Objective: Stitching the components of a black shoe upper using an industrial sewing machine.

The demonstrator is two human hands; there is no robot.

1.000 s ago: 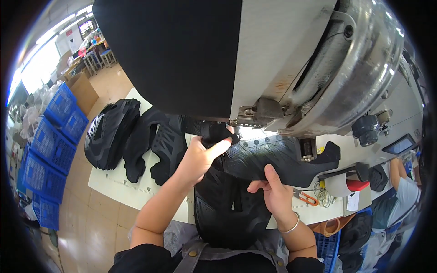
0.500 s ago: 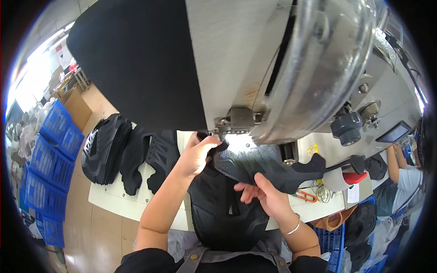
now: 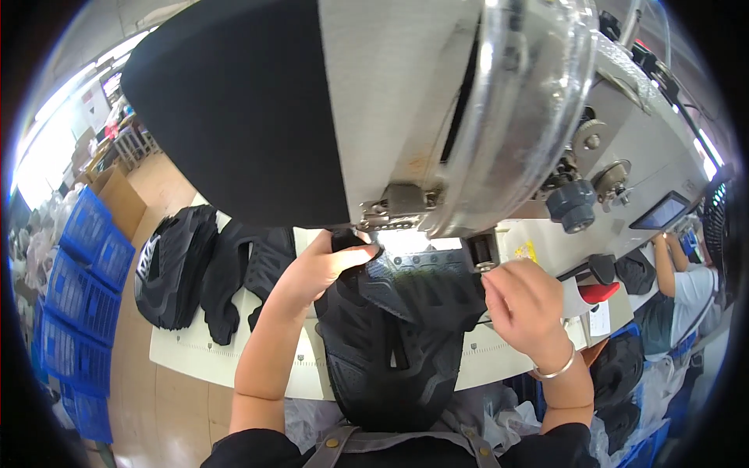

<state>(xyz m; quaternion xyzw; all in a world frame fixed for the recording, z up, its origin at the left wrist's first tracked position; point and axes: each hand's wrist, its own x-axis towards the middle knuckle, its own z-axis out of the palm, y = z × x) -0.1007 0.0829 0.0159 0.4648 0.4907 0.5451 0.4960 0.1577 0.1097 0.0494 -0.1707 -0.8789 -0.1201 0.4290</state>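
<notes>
Black textured fabric panel, a moulded shoe-upper piece (image 3: 406,312), lies at frame centre on the pale worktable (image 3: 187,355), its upper edge under the head of the large grey industrial sewing machine (image 3: 437,117). Your left hand (image 3: 324,265) presses flat on the panel's upper left corner, fingers together, tips just beside the lit needle area. Your right hand (image 3: 519,300) sits at centre right, fingers curled and pinching the panel's right edge; the exact grip is partly hidden. A stack of black cut pieces (image 3: 199,265) rests at left, blue plastic crates (image 3: 74,312) along the far left rim.

Risk, judged: left fingertips sit very near the needle; a slip forward could catch them. Uneven pull from your right hand could skew the seam or bunch the material under the foot.
</notes>
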